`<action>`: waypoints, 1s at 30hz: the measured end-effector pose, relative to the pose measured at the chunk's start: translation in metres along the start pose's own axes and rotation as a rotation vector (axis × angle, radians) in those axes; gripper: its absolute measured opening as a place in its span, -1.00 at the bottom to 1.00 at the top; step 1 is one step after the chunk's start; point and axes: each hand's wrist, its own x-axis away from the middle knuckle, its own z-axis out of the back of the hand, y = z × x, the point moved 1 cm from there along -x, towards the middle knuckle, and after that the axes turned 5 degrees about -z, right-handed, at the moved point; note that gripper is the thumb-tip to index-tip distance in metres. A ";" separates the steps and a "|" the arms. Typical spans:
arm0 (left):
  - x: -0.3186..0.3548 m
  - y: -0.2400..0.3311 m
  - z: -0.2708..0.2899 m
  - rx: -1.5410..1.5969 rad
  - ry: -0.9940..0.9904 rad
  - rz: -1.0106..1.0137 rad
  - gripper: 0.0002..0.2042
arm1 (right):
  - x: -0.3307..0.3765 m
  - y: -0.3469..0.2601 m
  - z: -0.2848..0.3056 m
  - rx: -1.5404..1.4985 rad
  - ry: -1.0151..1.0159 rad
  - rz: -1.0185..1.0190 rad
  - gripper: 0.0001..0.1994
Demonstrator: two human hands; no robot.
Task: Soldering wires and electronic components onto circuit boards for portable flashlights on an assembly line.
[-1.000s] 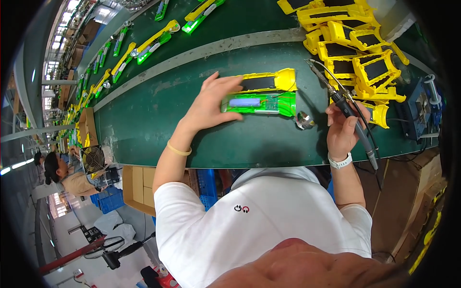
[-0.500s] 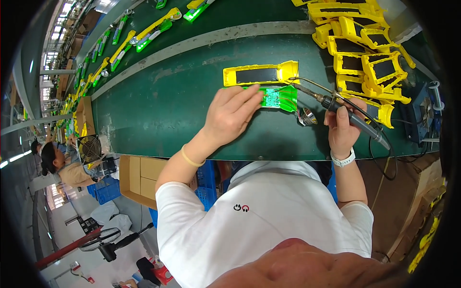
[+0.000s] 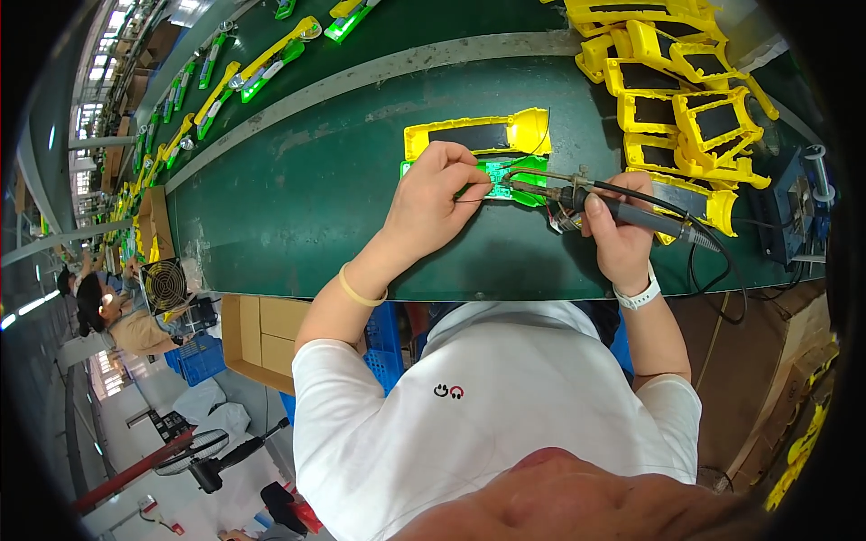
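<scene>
My left hand [image 3: 431,203] rests on a green circuit board piece [image 3: 505,178] lying on the green bench, its fingers pinching a thin wire at the board. My right hand [image 3: 618,225] grips a black-handled soldering iron [image 3: 631,213], whose metal tip points left onto the board. Just behind the board lies a yellow plastic housing [image 3: 478,135] with a dark panel. A black cable runs from the iron off to the right.
A heap of yellow housings [image 3: 677,81] fills the back right of the green bench [image 3: 298,207]. A dark soldering station [image 3: 794,207] stands at the right edge. More yellow and green parts [image 3: 262,59] lie on a belt behind. A small fan [image 3: 167,284] and cardboard box [image 3: 262,347] are lower left.
The green piece now lies in front of the yellow housing instead of on it. My left hand shifted right onto the board and my right hand brought the iron's tip to it.
</scene>
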 end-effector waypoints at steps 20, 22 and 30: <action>-0.016 0.008 0.007 -0.069 -0.206 0.060 -0.87 | -0.004 -0.007 -0.001 -0.197 0.035 -0.007 -0.75; -0.014 0.008 0.006 -0.060 -0.185 0.075 -0.85 | -0.003 -0.007 -0.001 -0.182 0.032 -0.002 -0.75; 0.014 0.020 0.038 -0.424 -0.127 0.122 -0.81 | -0.004 -0.010 0.003 -0.197 0.062 -0.003 -0.75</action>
